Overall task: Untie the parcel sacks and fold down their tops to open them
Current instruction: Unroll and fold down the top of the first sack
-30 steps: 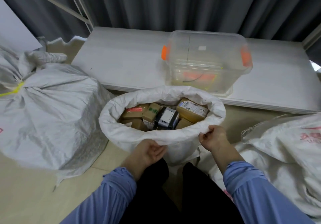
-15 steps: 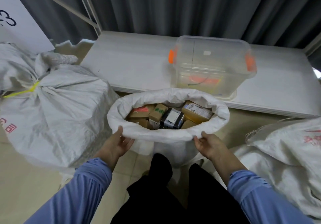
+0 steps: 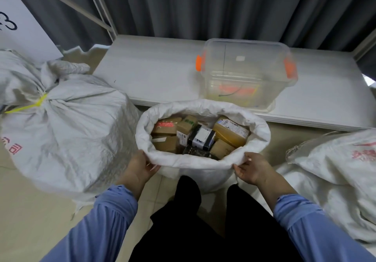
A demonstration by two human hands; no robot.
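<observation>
Hands held the near rim of the sack (image 3: 203, 163): the left hand (image 3: 140, 168) curled its fingers under the rolled edge at its left end, and the right hand (image 3: 252, 168) pinched the right end, thumb on top. Between them the rim ran left to right, its long axis square to the person's line of sight. The sack stood upright just beyond the person's knees, its top already turned down all round, with parcels (image 3: 200, 137) showing inside. By the look of it, this one was done or nearly so. Left of the sack, touching or nearly touching it, sat a tied sack (image 3: 67, 133), its neck bunched on the far left side under a yellow tie (image 3: 38, 104). That knot lay nearer the left hand, though a reach away from the sack would be needed. Right of the sack lay a third sack (image 3: 335, 170) on its side; whether it was tied could not be told. Beyond the sack a clear bin (image 3: 246, 72) stood on a white board (image 3: 154, 72).
</observation>
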